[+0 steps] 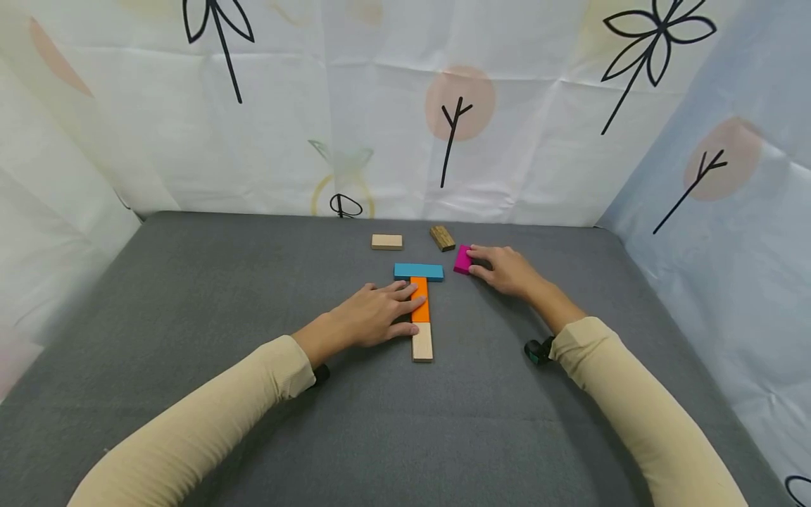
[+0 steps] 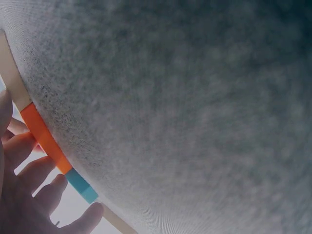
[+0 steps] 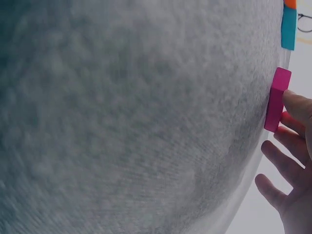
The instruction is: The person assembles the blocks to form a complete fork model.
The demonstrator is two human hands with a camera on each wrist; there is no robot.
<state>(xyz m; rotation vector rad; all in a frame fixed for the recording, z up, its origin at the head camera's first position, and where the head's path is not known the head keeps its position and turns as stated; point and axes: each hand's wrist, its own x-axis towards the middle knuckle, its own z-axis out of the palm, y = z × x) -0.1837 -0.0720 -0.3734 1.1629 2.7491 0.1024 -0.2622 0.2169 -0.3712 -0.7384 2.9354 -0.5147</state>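
Observation:
An orange block (image 1: 420, 310) lies between a blue block (image 1: 419, 272) across its far end and a pale wooden block (image 1: 422, 345) at its near end, forming a T. My left hand (image 1: 374, 315) rests spread over the orange block's left side, thumb on the pale block; in the left wrist view its fingers touch the orange block (image 2: 45, 136). To the right, my right hand (image 1: 507, 271) holds a magenta block (image 1: 462, 260) between thumb and fingers at its right side. The right wrist view shows the thumb against the magenta block (image 3: 278, 100).
Behind the T lie a pale wooden block (image 1: 387, 242) and a dark brown block (image 1: 442, 238), near the far edge of the grey table (image 1: 253, 282). A white patterned cloth (image 1: 380, 105) hangs behind the table and along both sides.

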